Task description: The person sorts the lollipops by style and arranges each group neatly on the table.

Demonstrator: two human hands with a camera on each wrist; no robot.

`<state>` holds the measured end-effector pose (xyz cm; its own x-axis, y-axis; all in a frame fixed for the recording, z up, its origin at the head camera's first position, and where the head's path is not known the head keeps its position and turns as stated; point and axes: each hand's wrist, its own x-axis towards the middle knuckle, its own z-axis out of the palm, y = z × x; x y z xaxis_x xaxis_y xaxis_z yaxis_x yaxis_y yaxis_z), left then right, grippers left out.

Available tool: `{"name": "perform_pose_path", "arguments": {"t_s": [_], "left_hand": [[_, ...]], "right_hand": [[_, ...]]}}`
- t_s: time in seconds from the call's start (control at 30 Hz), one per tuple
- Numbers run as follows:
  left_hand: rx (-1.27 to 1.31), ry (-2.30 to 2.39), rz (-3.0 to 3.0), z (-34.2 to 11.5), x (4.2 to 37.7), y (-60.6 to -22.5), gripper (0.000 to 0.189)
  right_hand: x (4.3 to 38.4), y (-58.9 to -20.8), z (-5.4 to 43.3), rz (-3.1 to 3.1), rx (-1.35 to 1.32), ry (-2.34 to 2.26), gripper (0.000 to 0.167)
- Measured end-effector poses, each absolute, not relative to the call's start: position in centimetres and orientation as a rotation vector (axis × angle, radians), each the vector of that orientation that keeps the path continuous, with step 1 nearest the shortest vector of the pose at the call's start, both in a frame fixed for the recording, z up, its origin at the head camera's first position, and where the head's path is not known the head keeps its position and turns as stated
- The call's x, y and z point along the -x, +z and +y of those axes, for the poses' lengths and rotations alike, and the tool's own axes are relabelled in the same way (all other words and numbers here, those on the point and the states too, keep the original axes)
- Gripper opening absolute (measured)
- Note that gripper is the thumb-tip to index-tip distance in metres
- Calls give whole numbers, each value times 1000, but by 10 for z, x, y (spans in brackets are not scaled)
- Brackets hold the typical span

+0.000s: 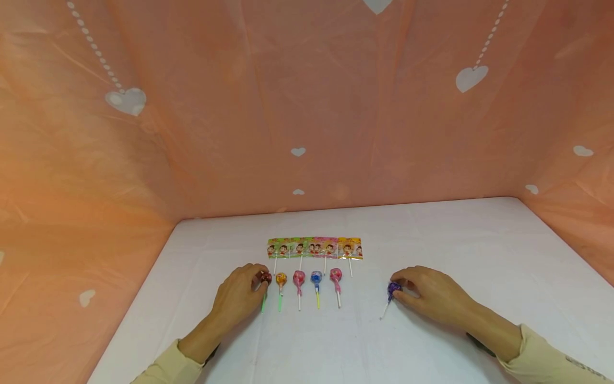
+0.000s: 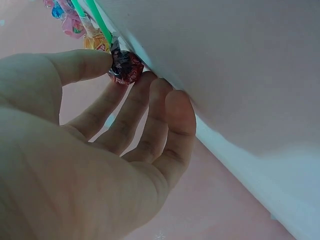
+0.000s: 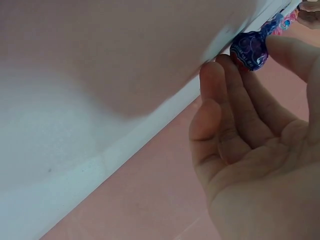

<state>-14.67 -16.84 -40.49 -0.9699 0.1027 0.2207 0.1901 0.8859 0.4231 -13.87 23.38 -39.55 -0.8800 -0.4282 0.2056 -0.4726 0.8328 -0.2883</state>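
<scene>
Between thumb and fingers, my left hand (image 1: 242, 292) pinches a dark red-brown wrapped lollipop (image 2: 126, 68) with a green stick, at the left end of a row. My right hand (image 1: 434, 294) pinches a purple wrapped lollipop (image 3: 249, 50) by its head, apart from the row on the right; its white stick points toward the near side. The row continues with an orange lollipop (image 1: 281, 279), a pink lollipop (image 1: 299, 278), a blue lollipop (image 1: 316, 277) with a yellow stick, and another pink lollipop (image 1: 336, 274).
Behind the row lie several flat-packed lollipops in green (image 1: 299, 247), pink (image 1: 330, 248) and yellow (image 1: 348, 248) wrappers, side by side with white sticks toward me. All rest on a white-covered table (image 1: 307, 352). An orange-pink curtain (image 1: 336, 106) with white hearts encloses the back and sides.
</scene>
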Motion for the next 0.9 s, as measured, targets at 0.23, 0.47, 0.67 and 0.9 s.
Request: {"name": "perform_pose_path", "arguments": {"t_s": [0.23,0.47,0.67,0.9], "left_hand": [[227,-671,-2865,-169,147,-405,19],[227,-673,-2867,-169,147,-405,19],[227,-662,-2867,-169,147,-405,19],[225,-665,-2865,-169,147,-405,18]], "right_hand": [[138,-394,234,-2915,-716,533,26],[138,-393,234,-2943,-709,550,28],[140,-392,233,-2928,-731,552,26],[140,-394,234,-2934,-737,562,24]]}}
